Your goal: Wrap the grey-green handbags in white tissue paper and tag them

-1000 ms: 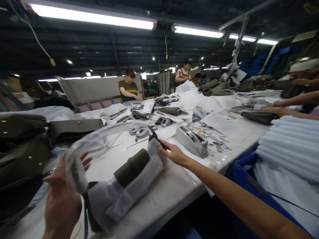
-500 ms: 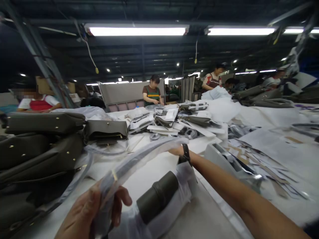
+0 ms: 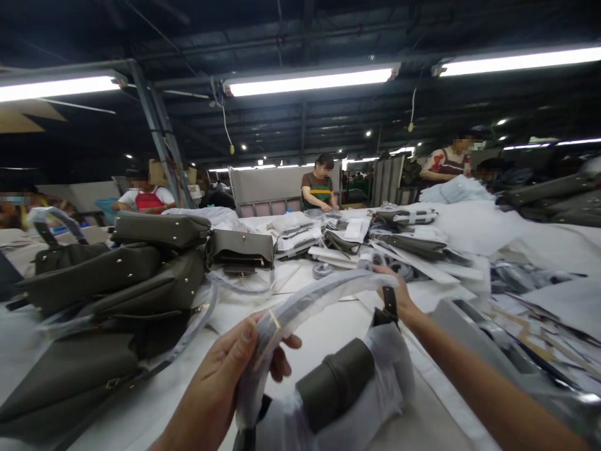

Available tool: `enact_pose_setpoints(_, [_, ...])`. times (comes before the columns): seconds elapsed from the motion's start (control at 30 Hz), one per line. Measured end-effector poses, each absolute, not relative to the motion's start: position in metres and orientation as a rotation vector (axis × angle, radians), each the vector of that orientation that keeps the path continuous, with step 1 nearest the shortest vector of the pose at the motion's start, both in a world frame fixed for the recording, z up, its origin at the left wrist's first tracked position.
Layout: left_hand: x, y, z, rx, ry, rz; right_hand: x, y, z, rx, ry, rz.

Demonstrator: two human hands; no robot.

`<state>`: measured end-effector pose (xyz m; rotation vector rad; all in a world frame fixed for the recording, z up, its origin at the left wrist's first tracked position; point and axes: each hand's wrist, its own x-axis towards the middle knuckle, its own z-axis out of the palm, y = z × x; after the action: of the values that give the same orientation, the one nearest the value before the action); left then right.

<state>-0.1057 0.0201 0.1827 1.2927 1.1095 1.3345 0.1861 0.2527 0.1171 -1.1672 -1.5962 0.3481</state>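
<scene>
In front of me is a dark olive handbag (image 3: pixel 335 383), partly covered in whitish translucent wrapping (image 3: pixel 392 351). Over it arches the bag's handle (image 3: pixel 323 293), sleeved in clear plastic with a small strip of yellowish tape on it. My left hand (image 3: pixel 251 354) grips the near side of this handle, thumb on top and fingers curled behind. At the handle's far end, my right hand (image 3: pixel 392 285) closes on the sleeved part beside a dark strap tab (image 3: pixel 389 302); its fingertips are partly hidden.
Olive handbags (image 3: pixel 122 269) pile up on the left, with one opened bag (image 3: pixel 240 250) beside them. Straps, bags and white sheets (image 3: pixel 347 238) are heaped mid-table. A grey tape dispenser (image 3: pixel 479 332) and paper scraps (image 3: pixel 530 326) lie right. Several people work beyond the table.
The view has turned left, so everything sits farther right. Both hands keep their hold on the handle; more of the right hand now shows.
</scene>
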Motion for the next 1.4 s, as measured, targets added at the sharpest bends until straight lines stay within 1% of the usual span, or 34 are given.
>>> enact_pose_setpoints(0.1, [-0.104,0.025,0.197,1.308,1.074,1.334,0.214,0.202,0.133,-1.222,-1.391,0.296])
enact_pose_setpoints(0.17, [-0.103,0.029,0.208,1.341,1.06,1.286,0.219,0.15,0.144,-1.149,-1.311,0.245])
enact_pose_setpoints(0.3, [-0.104,0.036,0.223,1.373,1.066,1.189,0.196,0.051,0.149,-0.89,-1.502,0.039])
enact_pose_setpoints(0.4, [-0.106,0.036,0.229,1.387,1.055,1.136,0.158,0.019,0.137,-0.79,-1.665,-0.035])
enact_pose_setpoints(0.6, [-0.101,0.026,0.242,1.496,1.133,1.104,0.085,0.031,0.116,-0.859,-1.727,0.163])
enact_pose_setpoints(0.73, [-0.095,0.018,0.247,1.562,1.163,1.11,0.061,0.032,0.122,-0.813,-1.602,0.32])
enact_pose_setpoints(0.9, [-0.093,0.014,0.25,1.723,1.175,1.13,0.051,0.019,0.137,-0.7,-1.445,0.457])
enact_pose_setpoints(0.97, [-0.092,0.014,0.251,1.746,1.151,1.065,0.049,0.016,0.14,-0.675,-1.4,0.518])
enact_pose_setpoints(1.07, [-0.09,0.012,0.254,1.758,1.1,0.869,0.047,0.014,0.141,-0.647,-1.392,0.562])
enact_pose_setpoints(1.17, [-0.086,0.008,0.255,1.781,1.134,0.807,0.048,0.012,0.142,-0.643,-1.462,0.465])
enact_pose_setpoints(1.3, [-0.086,0.005,0.251,1.77,1.216,0.876,0.064,0.008,0.148,-0.838,-1.74,0.104])
enact_pose_setpoints(1.4, [-0.086,0.01,0.247,1.751,1.25,0.85,0.079,0.006,0.152,-0.959,-1.873,-0.067])
